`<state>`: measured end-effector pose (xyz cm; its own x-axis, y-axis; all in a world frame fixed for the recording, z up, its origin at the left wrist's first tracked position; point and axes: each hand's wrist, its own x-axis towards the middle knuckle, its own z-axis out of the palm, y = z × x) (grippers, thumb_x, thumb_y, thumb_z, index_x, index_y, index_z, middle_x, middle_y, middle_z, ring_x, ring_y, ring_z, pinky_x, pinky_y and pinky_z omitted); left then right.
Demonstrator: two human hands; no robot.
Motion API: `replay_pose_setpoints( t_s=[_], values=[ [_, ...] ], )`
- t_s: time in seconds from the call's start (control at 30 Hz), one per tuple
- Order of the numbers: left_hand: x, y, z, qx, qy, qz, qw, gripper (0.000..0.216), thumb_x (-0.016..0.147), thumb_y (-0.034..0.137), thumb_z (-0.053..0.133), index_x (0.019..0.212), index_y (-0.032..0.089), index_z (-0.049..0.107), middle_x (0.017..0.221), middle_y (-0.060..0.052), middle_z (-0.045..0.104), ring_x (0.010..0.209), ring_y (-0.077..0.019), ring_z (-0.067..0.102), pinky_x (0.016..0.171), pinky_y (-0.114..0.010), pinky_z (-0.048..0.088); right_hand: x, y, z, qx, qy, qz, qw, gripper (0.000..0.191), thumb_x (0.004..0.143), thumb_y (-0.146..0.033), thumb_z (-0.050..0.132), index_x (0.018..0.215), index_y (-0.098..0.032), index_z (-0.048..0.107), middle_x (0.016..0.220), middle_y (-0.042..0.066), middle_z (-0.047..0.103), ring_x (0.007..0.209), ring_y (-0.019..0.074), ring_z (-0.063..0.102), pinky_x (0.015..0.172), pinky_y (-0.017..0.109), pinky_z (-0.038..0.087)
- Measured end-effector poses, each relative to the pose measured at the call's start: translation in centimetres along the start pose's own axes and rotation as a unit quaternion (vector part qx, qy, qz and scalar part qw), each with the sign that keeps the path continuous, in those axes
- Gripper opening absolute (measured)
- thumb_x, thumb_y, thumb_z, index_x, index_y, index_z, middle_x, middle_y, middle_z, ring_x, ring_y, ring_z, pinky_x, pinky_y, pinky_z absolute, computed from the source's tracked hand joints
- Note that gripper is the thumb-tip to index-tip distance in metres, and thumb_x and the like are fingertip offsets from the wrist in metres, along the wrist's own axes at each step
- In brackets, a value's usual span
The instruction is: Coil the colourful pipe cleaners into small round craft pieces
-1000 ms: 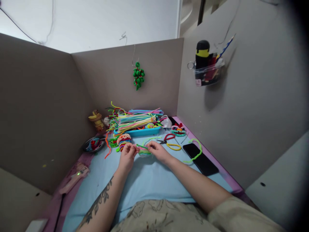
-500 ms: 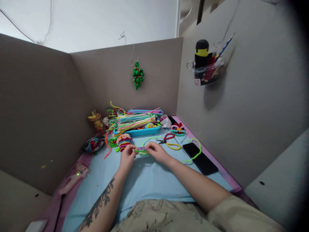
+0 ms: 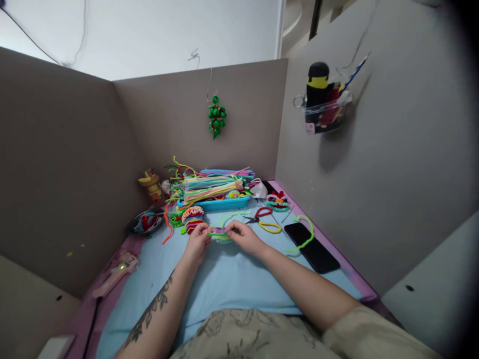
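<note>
A small green and purple pipe-cleaner piece (image 3: 220, 236) is held between my two hands, above the blue cloth (image 3: 239, 289). My left hand (image 3: 198, 243) pinches its left end, and the fingers of my right hand (image 3: 245, 236) are closed on its right end. Fingertips cover parts of the piece, so its full shape is hard to make out. Just behind my left hand sits a stack of colourful pipe-cleaner rings (image 3: 193, 217). Scissors with one red and one yellow handle (image 3: 270, 227) lie beyond my right hand.
A blue tray (image 3: 220, 203) heaped with pipe cleaners (image 3: 209, 183) stands at the back. To the right, a green pipe cleaner (image 3: 311, 230) lies across a black phone (image 3: 318, 254). On the left are a dark bowl (image 3: 131, 227) and a pink glue gun (image 3: 116, 276). Grey partitions (image 3: 160, 119) surround the table.
The view has shifted slightly, so the surroundings sit a little further right. Both hands keep their pinch on the pipe-cleaner piece, with hardly any movement.
</note>
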<state>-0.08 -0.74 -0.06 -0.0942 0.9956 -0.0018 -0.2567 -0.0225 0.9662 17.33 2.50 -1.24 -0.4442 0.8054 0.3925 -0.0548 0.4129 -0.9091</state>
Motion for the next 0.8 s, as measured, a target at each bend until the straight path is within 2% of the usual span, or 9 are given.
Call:
replay_pose_setpoints(
  t_s=[0.1, 0.23, 0.37, 0.47, 0.57, 0.63, 0.73, 0.8],
  values=[
    [-0.1, -0.1, 0.1, 0.027, -0.001, 0.013, 1.0, 0.034, 0.06, 0.035, 0.072, 0.074, 0.018, 0.045, 0.047, 0.012, 0.032, 0.036, -0.0022, 0.024, 0.037, -0.015, 0.016, 0.0, -0.2, -0.1, -0.011, 0.002, -0.004, 1.0, 0.007, 0.076, -0.024, 0.057, 0.08, -0.018, 0.058, 0.077, 0.001, 0.057, 0.075, 0.0146, 0.052, 0.072, 0.027, 0.04],
    [0.0, -0.3, 0.0, 0.118, 0.015, 0.087, 0.989, 0.028, 0.063, 0.036, 0.07, 0.07, 0.016, 0.051, 0.048, 0.009, 0.041, 0.039, -0.0042, 0.032, 0.039, -0.016, 0.022, 0.0, -0.4, -0.1, -0.019, 0.011, -0.006, 1.0, 0.006, 0.074, -0.022, 0.057, 0.078, -0.017, 0.059, 0.077, 0.001, 0.058, 0.075, 0.0147, 0.052, 0.072, 0.027, 0.04],
    [0.0, 0.0, -0.2, 0.217, 0.044, 0.223, 0.95, 0.018, 0.063, 0.03, 0.07, 0.064, 0.014, 0.061, 0.069, -0.002, 0.059, 0.063, -0.0123, 0.053, 0.057, -0.023, 0.041, 0.0, -0.4, 0.0, -0.023, 0.01, -0.011, 1.0, 0.005, 0.074, -0.021, 0.057, 0.073, -0.017, 0.058, 0.073, 0.0, 0.056, 0.071, 0.0135, 0.051, 0.069, 0.025, 0.039],
    [-0.1, 0.2, -0.4, 0.257, 0.032, 0.285, 0.923, 0.014, 0.063, 0.027, 0.07, 0.06, 0.015, 0.063, 0.075, -0.005, 0.06, 0.072, -0.0156, 0.056, 0.065, -0.027, 0.044, 0.0, -0.5, 0.1, -0.039, 0.006, -0.015, 0.999, 0.006, 0.074, -0.022, 0.058, 0.072, -0.016, 0.058, 0.07, -0.001, 0.056, 0.069, 0.0131, 0.051, 0.067, 0.024, 0.039],
    [0.0, -0.1, -0.7, 0.279, 0.015, 0.279, 0.919, 0.011, 0.067, 0.026, 0.067, 0.068, 0.016, 0.065, 0.075, -0.004, 0.06, 0.072, -0.0157, 0.056, 0.066, -0.027, 0.045, -0.1, -0.6, 0.1, -0.072, 0.017, -0.024, 0.997, 0.005, 0.075, -0.02, 0.057, 0.073, -0.016, 0.059, 0.071, -0.001, 0.057, 0.07, 0.0133, 0.052, 0.066, 0.024, 0.039],
    [0.2, -0.5, -0.8, 0.273, 0.024, 0.249, 0.929, 0.02, 0.067, 0.026, 0.067, 0.084, 0.016, 0.065, 0.085, -0.005, 0.062, 0.076, -0.0162, 0.058, 0.067, -0.027, 0.047, -0.1, -0.6, 0.1, -0.11, 0.044, -0.041, 0.992, 0.006, 0.075, -0.016, 0.055, 0.074, -0.017, 0.06, 0.073, -0.001, 0.059, 0.072, 0.0138, 0.054, 0.068, 0.024, 0.039],
    [0.3, -0.9, -0.7, 0.212, 0.046, 0.169, 0.962, 0.036, 0.071, 0.032, 0.062, 0.103, 0.017, 0.057, 0.091, -0.006, 0.062, 0.073, -0.0161, 0.062, 0.063, -0.027, 0.049, -0.1, -0.4, -0.1, -0.174, 0.092, -0.075, 0.978, 0.011, 0.075, -0.011, 0.053, 0.073, -0.018, 0.061, 0.075, 0.0, 0.06, 0.076, 0.0148, 0.054, 0.07, 0.025, 0.039],
    [0.2, -0.9, -0.5, 0.156, 0.048, 0.111, 0.98, 0.039, 0.073, 0.04, 0.059, 0.104, 0.017, 0.054, 0.087, -0.005, 0.063, 0.07, -0.0159, 0.063, 0.062, -0.028, 0.05, -0.1, -0.2, -0.2, -0.207, 0.104, -0.092, 0.968, 0.012, 0.076, -0.01, 0.053, 0.073, -0.019, 0.061, 0.075, 0.001, 0.06, 0.077, 0.0155, 0.054, 0.071, 0.026, 0.039]
  ],
)
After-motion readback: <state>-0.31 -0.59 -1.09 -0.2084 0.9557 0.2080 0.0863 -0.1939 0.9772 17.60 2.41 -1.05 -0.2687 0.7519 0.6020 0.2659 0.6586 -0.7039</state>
